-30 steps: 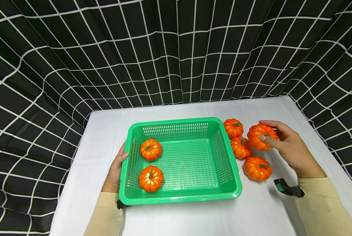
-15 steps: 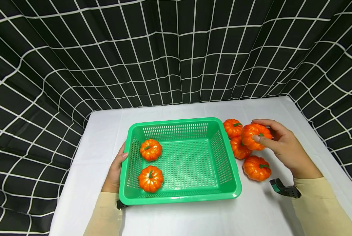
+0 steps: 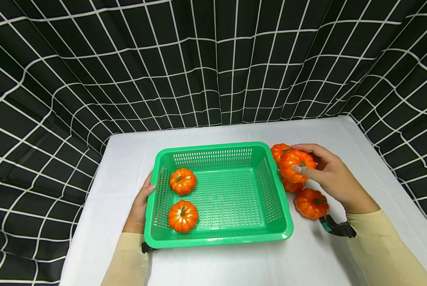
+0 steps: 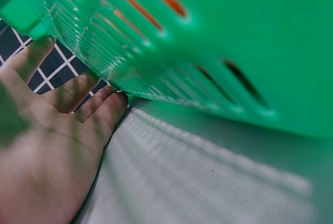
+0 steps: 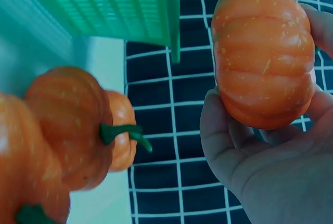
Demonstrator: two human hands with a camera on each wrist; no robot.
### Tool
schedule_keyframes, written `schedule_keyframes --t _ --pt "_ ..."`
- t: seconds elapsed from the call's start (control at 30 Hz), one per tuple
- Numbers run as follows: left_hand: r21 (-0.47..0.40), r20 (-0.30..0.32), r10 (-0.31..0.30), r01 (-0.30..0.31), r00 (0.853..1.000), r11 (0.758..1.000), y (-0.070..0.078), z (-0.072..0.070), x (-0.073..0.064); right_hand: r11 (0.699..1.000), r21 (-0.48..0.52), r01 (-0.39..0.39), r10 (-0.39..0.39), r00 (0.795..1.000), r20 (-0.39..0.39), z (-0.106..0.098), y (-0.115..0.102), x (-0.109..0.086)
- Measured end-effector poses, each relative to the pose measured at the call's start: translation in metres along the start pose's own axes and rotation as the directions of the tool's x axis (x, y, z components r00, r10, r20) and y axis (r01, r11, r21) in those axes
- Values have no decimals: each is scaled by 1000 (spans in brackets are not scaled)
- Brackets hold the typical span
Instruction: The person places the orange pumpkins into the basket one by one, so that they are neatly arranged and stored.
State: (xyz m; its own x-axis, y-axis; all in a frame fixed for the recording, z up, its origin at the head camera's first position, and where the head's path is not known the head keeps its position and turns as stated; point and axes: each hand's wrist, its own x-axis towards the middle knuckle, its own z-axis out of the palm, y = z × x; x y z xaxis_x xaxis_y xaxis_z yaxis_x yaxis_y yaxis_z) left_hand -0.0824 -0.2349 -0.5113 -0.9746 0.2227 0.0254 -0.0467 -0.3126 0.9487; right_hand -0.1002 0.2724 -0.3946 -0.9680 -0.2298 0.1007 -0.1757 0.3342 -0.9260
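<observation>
My right hand (image 3: 329, 174) grips a small orange pumpkin (image 3: 295, 163), thumb on the near side and fingers round the far side. In the right wrist view, this pumpkin (image 5: 263, 57) shows its ribbed skin within the curved fingers. It overlaps two more pumpkins beside the green basket (image 3: 218, 241), a back one (image 3: 276, 151) and a mostly hidden one (image 3: 293, 186). Inside the basket, at its left, lie a rear pumpkin (image 3: 186, 184) and a front pumpkin (image 3: 190, 222). My left hand (image 3: 140, 206) touches the basket's left side, thumb at the rim; in the left wrist view its relaxed fingers (image 4: 106, 112) meet the slotted wall.
Another pumpkin (image 3: 311, 204) with a green stem sits on the white tablecloth (image 3: 217, 266), close below my right hand. A black curtain with white grid lines (image 3: 213, 71) hangs round the back and sides of the table.
My right hand has carried the gripped pumpkin leftward toward the basket, now over the two pumpkins there. My left hand and the basket have stayed where they were.
</observation>
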Motion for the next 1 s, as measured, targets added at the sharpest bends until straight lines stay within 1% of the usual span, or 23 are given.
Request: schedule_keyframes --t 0.1,0.17,0.23,0.33,0.4,0.5,0.63,0.8,1.0 --pt "10 -1 6 -6 1000 1000 0 0 0 1000 -17 -2 2 1000 10 4 -4 2" --pt "19 5 15 -15 1000 1000 0 0 1 1000 -19 9 -8 1000 29 7 -7 4" --pt "32 -3 20 -20 1000 999 -1 -1 2 1000 -16 27 -26 998 51 10 -8 5" --pt "36 -1 21 -21 1000 999 -2 -3 3 998 12 66 -67 994 86 14 -11 8" --pt "36 -3 20 -20 1000 999 -2 -4 3 997 24 72 -74 992 98 18 -14 10" --pt "41 15 36 -37 999 998 -2 -4 2 995 33 92 -96 989 113 23 -17 12" --pt "42 21 40 -41 999 998 -2 -3 1 993 51 102 -108 986 128 30 -20 15" --pt "24 10 18 -19 1000 1000 -2 -1 1 990 88 111 -123 981 149 39 -26 19" --pt "16 -9 0 1 1000 1000 -1 0 1 985 110 132 -148 978 149 48 -37 24"
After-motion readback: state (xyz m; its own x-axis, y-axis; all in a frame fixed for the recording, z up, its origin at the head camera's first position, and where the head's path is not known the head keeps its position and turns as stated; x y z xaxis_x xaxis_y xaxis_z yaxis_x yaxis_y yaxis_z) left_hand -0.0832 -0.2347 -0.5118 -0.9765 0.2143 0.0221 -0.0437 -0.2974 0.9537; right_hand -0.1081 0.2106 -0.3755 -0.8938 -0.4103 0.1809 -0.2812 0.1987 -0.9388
